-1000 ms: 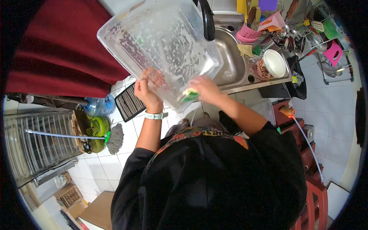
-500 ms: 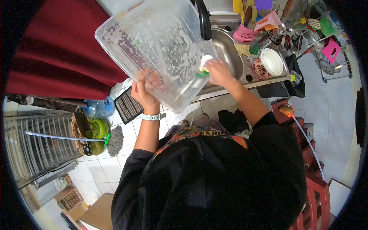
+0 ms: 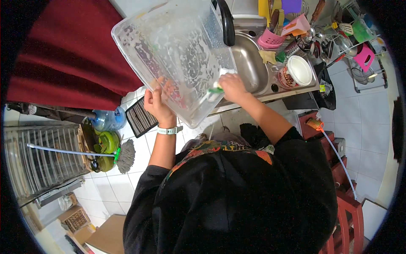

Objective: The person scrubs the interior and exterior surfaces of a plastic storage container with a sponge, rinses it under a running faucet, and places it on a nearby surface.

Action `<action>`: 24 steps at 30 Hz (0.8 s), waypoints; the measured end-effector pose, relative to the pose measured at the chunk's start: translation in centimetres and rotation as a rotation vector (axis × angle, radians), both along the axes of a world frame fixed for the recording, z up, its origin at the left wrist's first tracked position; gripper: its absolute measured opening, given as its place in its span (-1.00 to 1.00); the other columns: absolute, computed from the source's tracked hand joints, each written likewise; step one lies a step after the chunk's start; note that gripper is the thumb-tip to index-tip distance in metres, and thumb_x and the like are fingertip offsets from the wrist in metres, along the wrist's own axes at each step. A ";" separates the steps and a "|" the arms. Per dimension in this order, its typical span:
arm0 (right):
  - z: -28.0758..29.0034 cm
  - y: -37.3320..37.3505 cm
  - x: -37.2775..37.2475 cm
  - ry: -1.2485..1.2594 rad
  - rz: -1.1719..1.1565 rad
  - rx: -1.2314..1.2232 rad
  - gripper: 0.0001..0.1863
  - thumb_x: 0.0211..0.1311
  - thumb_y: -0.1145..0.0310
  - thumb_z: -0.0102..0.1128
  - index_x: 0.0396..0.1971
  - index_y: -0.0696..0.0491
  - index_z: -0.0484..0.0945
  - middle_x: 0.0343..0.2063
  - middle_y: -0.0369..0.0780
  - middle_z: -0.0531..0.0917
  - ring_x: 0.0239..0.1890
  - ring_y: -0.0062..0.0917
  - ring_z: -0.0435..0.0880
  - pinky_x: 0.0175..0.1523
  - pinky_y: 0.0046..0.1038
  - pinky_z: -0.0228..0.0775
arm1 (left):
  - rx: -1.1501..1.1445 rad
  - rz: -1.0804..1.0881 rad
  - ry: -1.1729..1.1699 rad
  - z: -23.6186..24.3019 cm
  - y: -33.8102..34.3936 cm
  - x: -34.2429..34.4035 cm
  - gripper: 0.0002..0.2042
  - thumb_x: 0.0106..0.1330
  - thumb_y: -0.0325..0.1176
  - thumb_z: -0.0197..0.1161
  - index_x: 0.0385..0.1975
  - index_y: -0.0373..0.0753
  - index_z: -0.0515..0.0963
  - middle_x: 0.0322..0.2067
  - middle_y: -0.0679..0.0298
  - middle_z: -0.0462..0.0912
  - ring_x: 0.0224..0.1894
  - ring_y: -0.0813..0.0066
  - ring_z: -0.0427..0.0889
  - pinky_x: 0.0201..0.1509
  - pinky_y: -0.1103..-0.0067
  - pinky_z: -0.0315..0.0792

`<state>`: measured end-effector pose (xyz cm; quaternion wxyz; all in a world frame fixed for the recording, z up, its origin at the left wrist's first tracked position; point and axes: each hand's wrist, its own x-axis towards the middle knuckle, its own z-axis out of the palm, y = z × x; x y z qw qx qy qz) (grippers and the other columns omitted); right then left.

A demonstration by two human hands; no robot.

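In this tiled kitchen, a dark red curtain (image 3: 63, 55) hung at ten o'clock and a steel sink (image 3: 252, 63) lay at one. The sudsy clear tub (image 3: 190, 63) was tilted at eleven. The left hand (image 3: 160, 106) pinched its edge at seven o'clock, apparently to steady it against the right hand (image 3: 233, 87), which was curled round a green sponge (image 3: 216, 90).

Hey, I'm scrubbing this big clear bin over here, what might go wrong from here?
The clear bin might slip: it's streaked with suds, and your left hand holds it near one edge while your right hand works the sponge. Its near corner overhangs the tiled floor, so drips could make that slick.
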<state>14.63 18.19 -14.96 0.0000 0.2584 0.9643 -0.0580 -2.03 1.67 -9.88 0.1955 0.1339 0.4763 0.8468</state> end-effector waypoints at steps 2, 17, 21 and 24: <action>-0.7 -0.5 -0.2 0.045 0.183 -0.050 -0.76 -0.23 0.54 0.17 -0.41 0.10 0.52 -0.26 -0.21 0.52 -0.10 -0.38 0.45 0.03 -0.34 0.23 | -0.006 0.003 -0.005 0.3 -0.1 -0.3 -0.67 0.18 -0.36 -0.03 -0.13 -0.48 0.33 -0.15 -0.02 0.47 -0.20 0.06 0.54 -0.25 0.35 0.49; 3.0 -6.9 -1.8 0.086 0.466 -0.307 -0.67 -0.21 0.40 0.15 -0.30 0.02 0.52 -0.22 -0.18 0.50 -0.03 -0.35 0.41 0.07 -0.27 0.21 | 0.048 0.047 -0.076 0.3 0.0 -0.3 -0.66 0.13 -0.41 0.03 -0.12 -0.48 0.33 -0.16 -0.02 0.49 -0.21 0.07 0.55 -0.23 0.38 0.50; 4.6 0.3 -1.5 -0.231 0.101 -0.495 -0.42 -0.23 0.04 0.16 -0.13 0.04 0.47 -0.05 -0.10 0.42 0.08 -0.27 0.32 0.14 -0.17 0.13 | 0.026 0.001 -0.008 0.9 -0.3 -0.7 -0.66 0.12 -0.45 0.04 -0.11 -0.48 0.33 -0.16 0.01 0.50 -0.22 0.12 0.57 -0.22 0.39 0.52; 1.4 3.6 -1.0 -0.090 0.012 -0.425 -0.45 0.03 -0.12 0.00 -0.23 0.08 0.52 -0.09 -0.07 0.47 0.04 -0.27 0.38 0.13 -0.22 0.17 | 0.065 0.012 -0.058 1.0 0.2 -0.1 -0.66 0.12 -0.48 0.05 -0.11 -0.48 0.32 -0.18 0.01 0.51 -0.22 0.14 0.57 -0.23 0.39 0.52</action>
